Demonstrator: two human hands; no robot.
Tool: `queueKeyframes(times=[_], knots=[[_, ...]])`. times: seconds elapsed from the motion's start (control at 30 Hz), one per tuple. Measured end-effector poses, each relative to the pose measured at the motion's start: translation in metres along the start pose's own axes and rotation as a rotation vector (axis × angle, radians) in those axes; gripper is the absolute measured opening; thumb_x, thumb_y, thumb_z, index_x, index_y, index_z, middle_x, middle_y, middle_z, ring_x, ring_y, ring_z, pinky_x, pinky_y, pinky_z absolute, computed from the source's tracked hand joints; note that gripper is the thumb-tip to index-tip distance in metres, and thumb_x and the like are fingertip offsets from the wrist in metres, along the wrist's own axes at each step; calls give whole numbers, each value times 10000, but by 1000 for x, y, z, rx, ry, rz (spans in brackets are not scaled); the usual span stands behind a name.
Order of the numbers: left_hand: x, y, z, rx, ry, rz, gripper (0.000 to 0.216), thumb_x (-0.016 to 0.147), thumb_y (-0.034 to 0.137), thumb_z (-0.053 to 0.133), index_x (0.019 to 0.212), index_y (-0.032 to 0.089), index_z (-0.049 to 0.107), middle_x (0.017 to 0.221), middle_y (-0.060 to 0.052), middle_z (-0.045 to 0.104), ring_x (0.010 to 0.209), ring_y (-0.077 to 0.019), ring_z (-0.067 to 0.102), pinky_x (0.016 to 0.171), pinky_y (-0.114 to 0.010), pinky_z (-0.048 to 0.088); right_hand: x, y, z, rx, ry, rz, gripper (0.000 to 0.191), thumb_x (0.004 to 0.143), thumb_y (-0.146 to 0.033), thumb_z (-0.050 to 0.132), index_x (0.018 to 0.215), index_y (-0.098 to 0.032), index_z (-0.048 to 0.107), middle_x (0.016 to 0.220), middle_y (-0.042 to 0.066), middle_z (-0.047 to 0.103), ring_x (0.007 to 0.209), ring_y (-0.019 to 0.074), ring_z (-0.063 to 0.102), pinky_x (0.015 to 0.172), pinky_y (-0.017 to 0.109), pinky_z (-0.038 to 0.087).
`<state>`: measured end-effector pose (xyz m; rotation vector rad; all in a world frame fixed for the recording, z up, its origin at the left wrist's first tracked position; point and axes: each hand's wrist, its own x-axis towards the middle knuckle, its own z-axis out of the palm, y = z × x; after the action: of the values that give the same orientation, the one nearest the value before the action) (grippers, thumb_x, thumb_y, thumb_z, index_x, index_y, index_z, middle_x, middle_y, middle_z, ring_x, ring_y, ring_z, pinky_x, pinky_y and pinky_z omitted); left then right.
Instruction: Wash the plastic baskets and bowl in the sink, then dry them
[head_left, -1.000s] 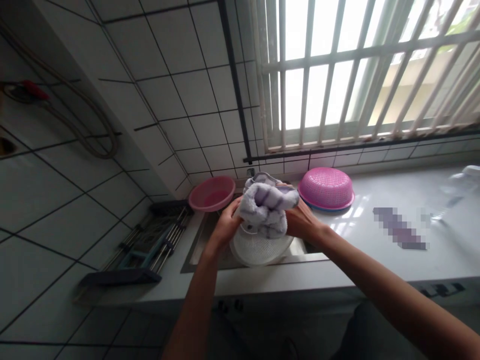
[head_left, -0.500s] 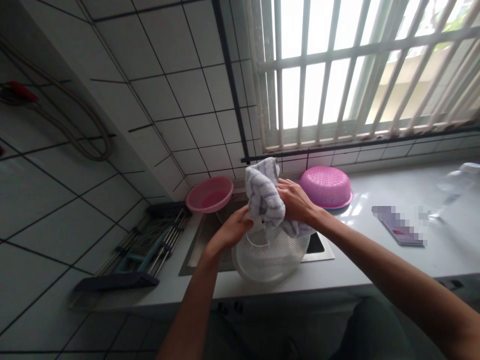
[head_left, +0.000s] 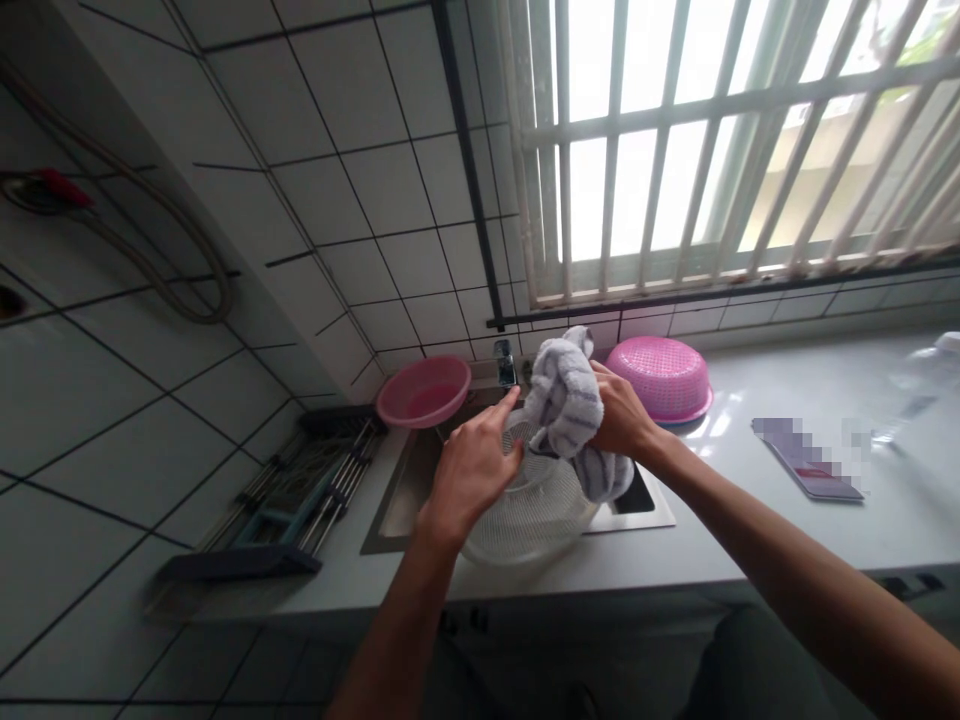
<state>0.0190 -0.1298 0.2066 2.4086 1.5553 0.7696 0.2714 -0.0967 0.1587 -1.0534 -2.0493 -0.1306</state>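
A bunched white towel [head_left: 566, 400] with grey stripes hangs over the sink, and my right hand [head_left: 621, 412] is closed around its right side. Part of the towel droops below that hand. My left hand [head_left: 480, 462] is open, with fingers stretched out and thumb apart, over the left side of a translucent mesh basket [head_left: 536, 525]. Whether its palm touches the basket I cannot tell. The basket rests over the metal sink [head_left: 401, 500] and reaches its front edge; the hands and towel hide part of it.
A pink basin [head_left: 424, 392] stands at the sink's back left, near the faucet [head_left: 505, 362]. An upturned pink colander [head_left: 660, 380] sits on the right counter, with a flat purple item [head_left: 814, 465] and a clear bottle [head_left: 915, 385] farther right. A folded rack [head_left: 300, 490] lies left.
The towel and my right hand have shifted right. My left hand has come off the towel, and its fingers have straightened. The faucet now shows behind them.
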Motion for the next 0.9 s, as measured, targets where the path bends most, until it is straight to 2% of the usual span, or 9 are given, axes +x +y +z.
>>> queueKeyframes(times=[0.07,0.13,0.23,0.33,0.4,0.5,0.67,0.77,0.9], knots=[[7,11,0,85,65,-58,625,932,155,672,1533,325,643,1332,-90,779,1220,-351,755,1118,-491,553,8,-12,-7,-2,28,-30,167,815,-193,737,696,-220,624,838,58,677,898,242,599,818,379,564],[13,12,0,83,162,-28,546,942,102,622,1422,336,737,1310,-60,789,1208,-328,763,1103,-467,568,13,-18,-11,-13,90,3,155,813,-214,736,706,-220,624,837,70,673,891,251,590,798,381,561],[16,-7,2,-56,355,56,446,975,125,605,1324,326,796,1360,-21,767,1268,-280,738,1129,-415,556,8,-8,-8,0,223,151,111,792,-256,741,753,-213,646,858,94,699,915,281,618,793,396,566],[9,-36,13,-243,529,-1,338,1033,294,626,1326,286,793,1320,-51,789,1217,-281,761,1092,-405,576,-10,18,7,97,328,335,103,777,-269,725,755,-212,642,781,77,705,885,277,655,786,383,577],[2,-51,24,-294,534,-64,353,1044,367,629,1345,264,781,1307,-81,793,1199,-299,767,1075,-419,582,-26,32,20,153,352,414,99,774,-269,707,742,-219,628,714,56,687,848,260,665,769,363,581],[-5,-55,41,-187,380,-148,358,1002,315,690,1346,277,780,1274,-100,803,1179,-335,774,1059,-458,590,-42,33,36,104,366,416,110,756,-278,700,722,-225,610,713,59,682,823,254,666,753,364,588],[4,-22,52,-17,294,33,574,920,175,746,1473,320,694,1496,-60,683,1406,-324,643,1187,-468,516,-38,-9,42,7,384,107,96,798,-255,710,743,-232,635,927,115,723,1019,317,682,855,453,615],[12,-15,53,-13,329,103,482,946,128,652,1373,319,767,1455,-19,710,1430,-303,624,1225,-471,485,-32,-21,42,-13,367,24,77,820,-250,716,774,-238,655,986,121,730,1070,328,675,880,469,626],[14,-37,54,-194,532,49,396,998,174,567,1285,294,812,1358,-24,769,1321,-263,707,1178,-419,527,-39,4,55,3,421,185,114,818,-343,701,797,-243,652,891,119,740,984,324,698,878,476,633]])
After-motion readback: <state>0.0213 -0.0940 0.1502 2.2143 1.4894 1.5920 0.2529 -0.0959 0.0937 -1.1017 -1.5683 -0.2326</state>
